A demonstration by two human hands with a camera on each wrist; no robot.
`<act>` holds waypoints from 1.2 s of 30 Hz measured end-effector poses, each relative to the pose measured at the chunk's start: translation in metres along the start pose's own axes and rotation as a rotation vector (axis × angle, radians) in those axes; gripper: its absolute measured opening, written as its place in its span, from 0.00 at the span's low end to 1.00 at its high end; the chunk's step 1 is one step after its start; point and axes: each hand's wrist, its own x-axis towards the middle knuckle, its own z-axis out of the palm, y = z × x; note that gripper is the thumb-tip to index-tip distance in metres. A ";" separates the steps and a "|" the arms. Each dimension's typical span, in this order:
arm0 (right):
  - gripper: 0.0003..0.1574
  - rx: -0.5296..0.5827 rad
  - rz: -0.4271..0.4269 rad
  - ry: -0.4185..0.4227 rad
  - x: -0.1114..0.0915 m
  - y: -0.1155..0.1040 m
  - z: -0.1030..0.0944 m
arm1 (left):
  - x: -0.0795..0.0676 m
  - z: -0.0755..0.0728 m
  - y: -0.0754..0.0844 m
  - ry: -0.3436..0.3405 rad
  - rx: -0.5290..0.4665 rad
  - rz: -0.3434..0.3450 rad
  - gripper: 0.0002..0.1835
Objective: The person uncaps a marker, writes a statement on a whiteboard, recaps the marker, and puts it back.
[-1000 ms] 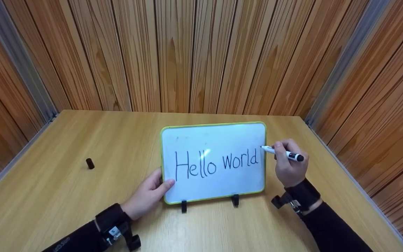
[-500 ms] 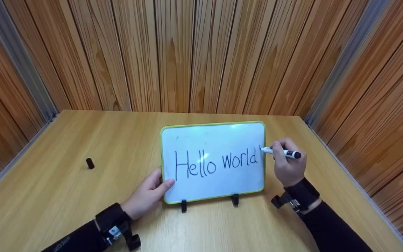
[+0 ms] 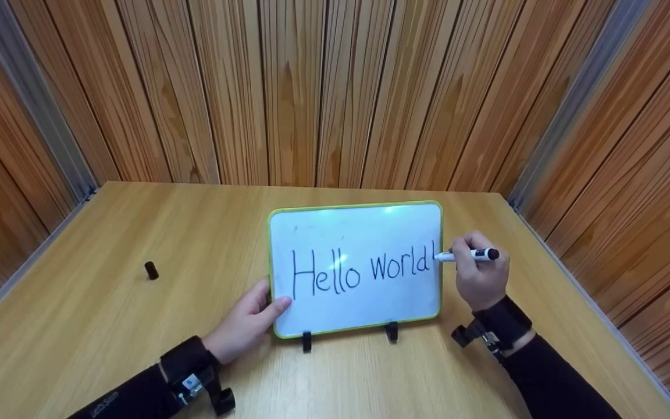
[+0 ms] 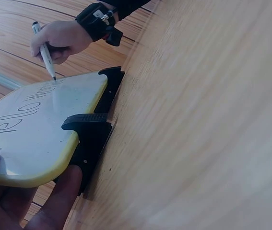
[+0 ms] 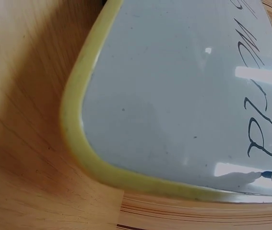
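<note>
A small whiteboard (image 3: 364, 308) with a yellow-green rim leans upright on a black stand (image 4: 90, 148), bearing "Hello world" and a vertical stroke in black. My left hand (image 3: 248, 323) grips its lower left edge, thumb on the front face and fingers behind. In my right hand (image 3: 483, 276) a white marker (image 3: 466, 255) with a black end is pinched, its tip at the stroke near the board's right edge. The right wrist view shows the marker's dark tip (image 5: 266, 174) at the writing surface beside the "d"; most of that hand lies outside this view.
A black marker cap (image 3: 150, 270) lies on the wooden table (image 3: 207, 233), left of the board. Wood-panelled walls (image 3: 294, 93) enclose the table at the back and both sides. Two black stand hooks (image 3: 392, 331) jut out under the board's lower edge.
The marker tip has moved down along the board's right side, leaving a longer vertical stroke after "world". My right hand has shifted slightly with it; my left hand keeps its hold.
</note>
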 end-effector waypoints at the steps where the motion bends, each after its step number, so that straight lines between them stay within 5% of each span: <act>1: 0.17 -0.003 -0.001 -0.004 0.000 -0.001 0.000 | 0.000 0.000 0.000 0.000 0.000 -0.001 0.34; 24: 0.18 -0.050 0.033 -0.005 -0.002 -0.001 0.003 | 0.000 0.001 0.002 0.002 0.005 -0.004 0.34; 36: 0.18 -0.007 -0.025 -0.014 -0.001 -0.002 0.000 | 0.001 0.001 0.002 -0.001 0.000 -0.003 0.34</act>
